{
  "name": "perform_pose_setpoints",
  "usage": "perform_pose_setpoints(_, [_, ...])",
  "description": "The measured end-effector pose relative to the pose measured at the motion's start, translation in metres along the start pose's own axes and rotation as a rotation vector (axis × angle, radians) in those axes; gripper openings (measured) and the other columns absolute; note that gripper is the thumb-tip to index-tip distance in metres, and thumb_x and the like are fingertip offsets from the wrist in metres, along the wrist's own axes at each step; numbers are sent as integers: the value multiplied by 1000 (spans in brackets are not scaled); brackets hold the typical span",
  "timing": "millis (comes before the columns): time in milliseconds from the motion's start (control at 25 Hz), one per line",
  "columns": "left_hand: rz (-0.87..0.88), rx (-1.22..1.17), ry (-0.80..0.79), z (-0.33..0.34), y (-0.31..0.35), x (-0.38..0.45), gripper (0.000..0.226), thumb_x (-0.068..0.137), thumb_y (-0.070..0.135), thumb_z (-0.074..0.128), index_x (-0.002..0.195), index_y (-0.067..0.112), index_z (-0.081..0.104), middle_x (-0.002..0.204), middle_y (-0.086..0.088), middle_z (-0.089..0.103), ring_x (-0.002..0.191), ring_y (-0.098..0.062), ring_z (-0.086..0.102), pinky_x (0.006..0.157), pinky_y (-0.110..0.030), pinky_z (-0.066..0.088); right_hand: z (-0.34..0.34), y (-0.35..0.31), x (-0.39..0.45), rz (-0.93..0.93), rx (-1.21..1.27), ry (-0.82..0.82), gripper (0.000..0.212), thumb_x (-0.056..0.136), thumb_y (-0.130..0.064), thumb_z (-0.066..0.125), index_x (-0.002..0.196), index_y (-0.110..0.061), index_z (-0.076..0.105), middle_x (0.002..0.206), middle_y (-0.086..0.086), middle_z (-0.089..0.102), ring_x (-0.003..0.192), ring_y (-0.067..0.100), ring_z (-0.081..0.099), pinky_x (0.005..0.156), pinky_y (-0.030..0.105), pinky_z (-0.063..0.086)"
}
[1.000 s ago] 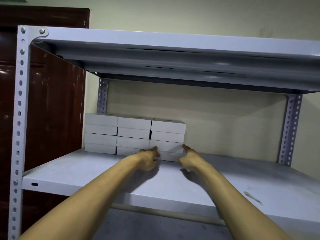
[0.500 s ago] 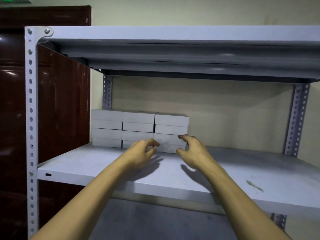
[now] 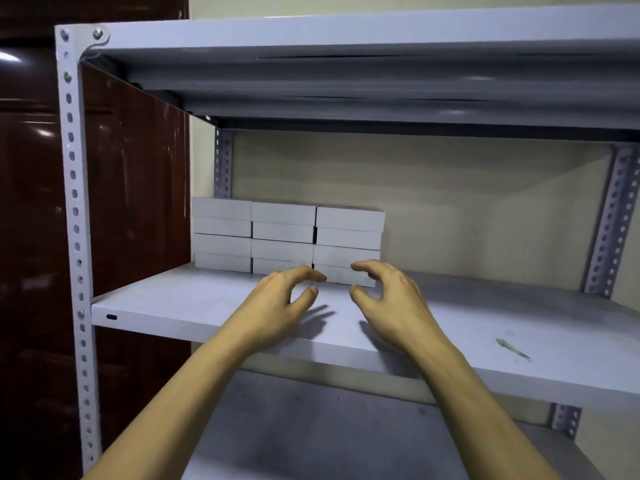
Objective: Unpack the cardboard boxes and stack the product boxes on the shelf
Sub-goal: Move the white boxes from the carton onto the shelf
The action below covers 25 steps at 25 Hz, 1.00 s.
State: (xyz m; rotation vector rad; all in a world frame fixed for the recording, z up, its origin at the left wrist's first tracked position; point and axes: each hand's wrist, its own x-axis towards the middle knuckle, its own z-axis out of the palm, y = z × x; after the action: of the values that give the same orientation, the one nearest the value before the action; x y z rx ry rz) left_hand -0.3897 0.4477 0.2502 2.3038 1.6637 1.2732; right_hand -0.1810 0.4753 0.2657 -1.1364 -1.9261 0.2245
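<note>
Several white product boxes [image 3: 284, 233] stand in three side-by-side stacks at the back left of the grey metal shelf [image 3: 519, 327], against the wall. My left hand [image 3: 280, 299] hovers over the shelf just in front of the middle stack, fingers curled apart and holding nothing. My right hand [image 3: 391, 296] is beside it, in front of the right stack, also empty with fingers spread. Both hands are a little short of the boxes and do not touch them. No cardboard box is in view.
A grey upper shelf [image 3: 346, 39] overhangs the boxes. Perforated uprights [image 3: 74, 202] frame the rack, with a dark brown wooden door [image 3: 31, 202] to the left. A lower shelf board [image 3: 311, 427] lies below. The middle shelf carries a scuff mark [image 3: 512, 348] at the right.
Both hands have let go of the right stack of boxes and pulled back toward me, fingers opening. The view has shifted right and slightly back.
</note>
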Motion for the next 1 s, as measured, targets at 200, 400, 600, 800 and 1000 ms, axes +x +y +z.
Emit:
perform_pose_setpoints(200, [15, 5, 59, 2, 12, -33, 26, 103, 38, 49, 126, 42, 59, 128, 33, 56, 127, 9, 42, 97, -9, 33, 2, -4, -27, -16, 53, -14, 38, 95, -36, 60, 133, -38, 59, 137, -20, 55, 127, 3, 50, 97, 20, 38])
perform_pose_setpoints(400, [13, -11, 99, 1, 20, -67, 26, 102, 36, 52, 125, 41, 61, 130, 30, 57, 129, 7, 42, 104, -17, 37, 9, -9, -60, -16, 192, -29, 32, 96, -35, 61, 127, -42, 62, 129, -27, 56, 101, -24, 49, 80, -5, 36])
perform_pose_setpoints(600, [-22, 7, 159, -2, 20, -102, 25, 101, 32, 55, 123, 38, 64, 129, 29, 58, 127, 7, 47, 106, -24, 39, 24, -12, -94, -65, 294, 24, 34, 94, -24, 65, 125, -39, 64, 124, -26, 60, 113, -10, 57, 99, 15, 46])
perform_pose_setpoints(800, [-83, 9, 197, 0, 17, -142, 25, 101, 31, 55, 125, 38, 63, 128, 29, 58, 128, 6, 48, 108, -31, 43, 43, -16, -129, -165, 304, 68, 33, 94, -20, 67, 125, -31, 68, 126, -21, 62, 124, 0, 55, 103, 15, 40])
perform_pose_setpoints(1000, [-213, 31, 194, 5, 9, -193, 28, 101, 34, 53, 127, 41, 61, 132, 31, 55, 134, 6, 43, 112, -30, 40, 72, -17, -160, -145, 395, -64, 31, 95, -23, 65, 124, -35, 67, 125, -25, 61, 124, 0, 54, 101, 15, 41])
